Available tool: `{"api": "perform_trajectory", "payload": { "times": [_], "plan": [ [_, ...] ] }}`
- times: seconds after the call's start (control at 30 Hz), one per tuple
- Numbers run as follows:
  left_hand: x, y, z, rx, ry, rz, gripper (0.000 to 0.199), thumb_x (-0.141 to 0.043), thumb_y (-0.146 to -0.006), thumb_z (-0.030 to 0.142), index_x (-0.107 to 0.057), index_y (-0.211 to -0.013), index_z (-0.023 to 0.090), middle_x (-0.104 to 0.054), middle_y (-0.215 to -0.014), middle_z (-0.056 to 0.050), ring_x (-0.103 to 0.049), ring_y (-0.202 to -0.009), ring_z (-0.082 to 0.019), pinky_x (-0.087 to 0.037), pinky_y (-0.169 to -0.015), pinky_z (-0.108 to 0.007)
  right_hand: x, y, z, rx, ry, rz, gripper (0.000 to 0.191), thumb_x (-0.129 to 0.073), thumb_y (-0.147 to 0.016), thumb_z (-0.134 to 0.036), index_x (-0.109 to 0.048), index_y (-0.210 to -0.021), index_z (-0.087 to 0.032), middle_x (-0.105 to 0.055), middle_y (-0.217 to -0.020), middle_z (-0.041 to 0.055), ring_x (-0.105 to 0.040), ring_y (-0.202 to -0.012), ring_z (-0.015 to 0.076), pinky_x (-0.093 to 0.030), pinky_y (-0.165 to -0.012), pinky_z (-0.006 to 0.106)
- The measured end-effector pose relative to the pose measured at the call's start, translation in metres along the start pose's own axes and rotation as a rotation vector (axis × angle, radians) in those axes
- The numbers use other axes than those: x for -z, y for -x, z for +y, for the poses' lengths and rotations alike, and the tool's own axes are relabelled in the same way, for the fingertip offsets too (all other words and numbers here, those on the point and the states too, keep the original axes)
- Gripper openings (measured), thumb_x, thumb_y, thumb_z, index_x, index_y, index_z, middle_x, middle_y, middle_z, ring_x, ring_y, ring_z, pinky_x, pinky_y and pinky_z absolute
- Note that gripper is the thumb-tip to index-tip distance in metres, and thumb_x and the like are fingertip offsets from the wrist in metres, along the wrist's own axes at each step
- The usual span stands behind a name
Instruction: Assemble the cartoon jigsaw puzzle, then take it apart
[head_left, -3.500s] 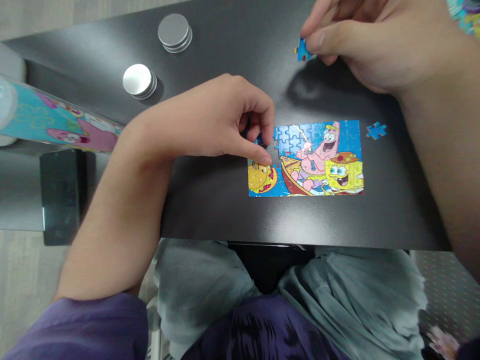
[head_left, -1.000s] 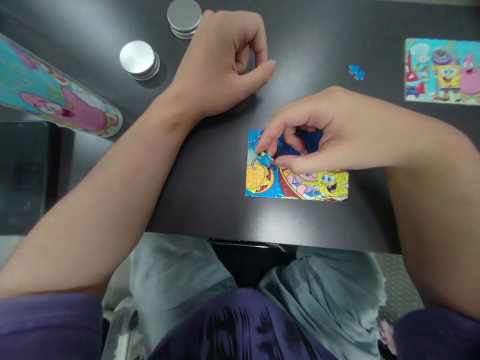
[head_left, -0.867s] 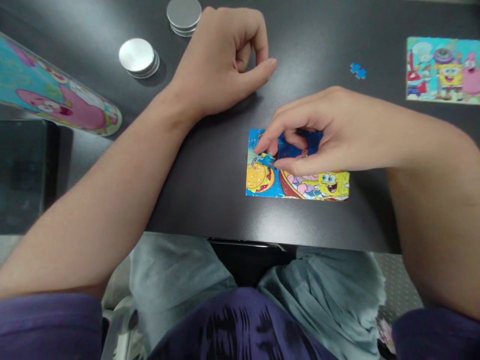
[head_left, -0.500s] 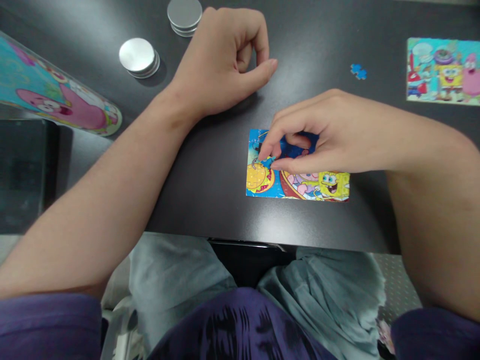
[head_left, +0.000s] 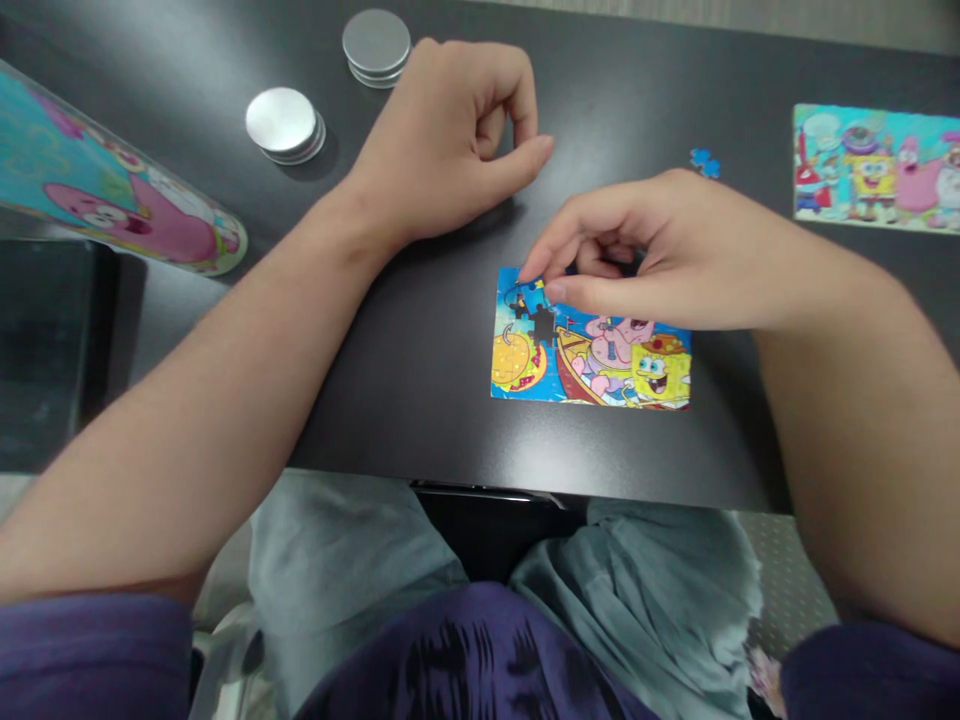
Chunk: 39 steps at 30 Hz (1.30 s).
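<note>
My right hand [head_left: 660, 250] pinches a small blue jigsaw piece [head_left: 535, 294] with a bit of yellow between thumb and index finger. It holds the piece over the upper left of a cartoon jigsaw puzzle [head_left: 517, 385], whose upper right part lies under the hand. Dark gaps show in the puzzle near a burger picture, one just below the fingertips. My left hand [head_left: 457, 140] rests on the table beyond the puzzle, fingers curled in loosely and nothing in them. A loose blue jigsaw piece [head_left: 705, 163] lies just behind my right hand.
Two short stacks of silver round tins, a near stack [head_left: 282, 122] and a far stack [head_left: 376, 45], stand at the left. A tall cartoon-printed box [head_left: 142, 215] and a black device [head_left: 45, 350] are farther left. A cartoon picture card [head_left: 877, 170] lies at the right on the dark table [head_left: 420, 400].
My right hand has moved slightly away from me with the pinched piece, baring a gap beside the burger picture. The view has shifted a little; my left hand keeps its pose.
</note>
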<state>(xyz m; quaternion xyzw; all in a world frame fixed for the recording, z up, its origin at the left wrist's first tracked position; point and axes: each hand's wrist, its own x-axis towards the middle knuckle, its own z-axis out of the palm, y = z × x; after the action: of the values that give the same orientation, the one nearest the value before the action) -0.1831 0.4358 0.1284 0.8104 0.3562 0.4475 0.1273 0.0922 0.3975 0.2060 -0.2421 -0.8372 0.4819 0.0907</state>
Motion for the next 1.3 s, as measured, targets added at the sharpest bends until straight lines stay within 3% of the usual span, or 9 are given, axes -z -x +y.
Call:
{"api": "perform_trajectory", "payload": {
  "times": [0.27,0.53,0.7,0.9,1.13,1.3],
  "plan": [
    [0.0006,-0.0001,0.0023,0.016,-0.005,-0.019,0.008,-0.077,-0.093,0.028,-0.072,-0.088,0.027,-0.047,-0.062,0.008,-0.047,-0.063,-0.014,-0.049,-0.089,-0.044,0.0008,-0.0006,0.0022,0.001,-0.011,-0.026,0.025,-0.086,-0.101,-0.016,-0.094,-0.124,-0.024,-0.083,-0.087,-0.0017,-0.067,-0.070,0.0178,-0.044,-0.061,0.033],
    [-0.0012,0.0014,0.0003,-0.016,0.023,0.020,0.007,-0.079,-0.091,0.025,-0.073,-0.087,0.027,-0.043,-0.061,0.010,-0.039,-0.059,-0.013,-0.048,-0.087,-0.042,0.0021,0.0015,0.0006,-0.068,0.065,-0.012,0.025,-0.087,-0.102,-0.021,-0.094,-0.126,-0.026,-0.084,-0.086,0.0001,-0.068,-0.071,0.0221,-0.046,-0.064,0.037],
    [0.0009,0.0000,0.0002,0.007,0.007,0.001,0.011,-0.081,-0.092,0.019,-0.074,-0.088,0.027,-0.043,-0.061,0.011,-0.038,-0.060,-0.013,-0.049,-0.091,-0.043,0.0043,0.0016,0.0059,0.033,0.170,-0.017,0.024,-0.082,-0.111,-0.019,-0.100,-0.124,-0.028,-0.093,-0.112,0.0043,-0.074,-0.083,0.0206,-0.051,-0.076,0.036],
    [0.0010,0.0017,0.0014,-0.008,-0.016,-0.003,0.003,-0.080,-0.096,0.017,-0.082,-0.095,0.019,-0.045,-0.065,0.010,-0.047,-0.065,-0.010,-0.047,-0.095,-0.040,0.0014,0.0023,0.0040,0.032,0.060,-0.019,0.023,-0.086,-0.105,-0.013,-0.097,-0.123,-0.024,-0.064,-0.067,-0.0089,-0.057,-0.060,0.0134,-0.039,-0.061,0.032],
    [-0.0008,0.0032,0.0042,-0.039,-0.004,0.034,0.007,-0.083,-0.095,0.008,-0.086,-0.096,0.014,-0.042,-0.064,0.013,-0.034,-0.062,-0.004,-0.045,-0.093,-0.035,-0.0026,-0.0003,-0.0034,0.034,0.016,-0.009,0.013,-0.086,-0.102,-0.018,-0.091,-0.114,-0.021,-0.059,-0.064,-0.0106,-0.051,-0.058,0.0123,-0.036,-0.055,0.033],
    [-0.0015,0.0028,0.0034,-0.040,-0.014,0.032,0.008,-0.083,-0.094,0.008,-0.085,-0.096,0.015,-0.043,-0.064,0.014,-0.037,-0.061,-0.004,-0.047,-0.094,-0.033,-0.0011,-0.0002,0.0010,0.025,0.034,-0.013,0.011,-0.089,-0.104,-0.021,-0.093,-0.115,-0.021,-0.058,-0.063,-0.0104,-0.052,-0.058,0.0125,-0.036,-0.057,0.033]
  ]
}}
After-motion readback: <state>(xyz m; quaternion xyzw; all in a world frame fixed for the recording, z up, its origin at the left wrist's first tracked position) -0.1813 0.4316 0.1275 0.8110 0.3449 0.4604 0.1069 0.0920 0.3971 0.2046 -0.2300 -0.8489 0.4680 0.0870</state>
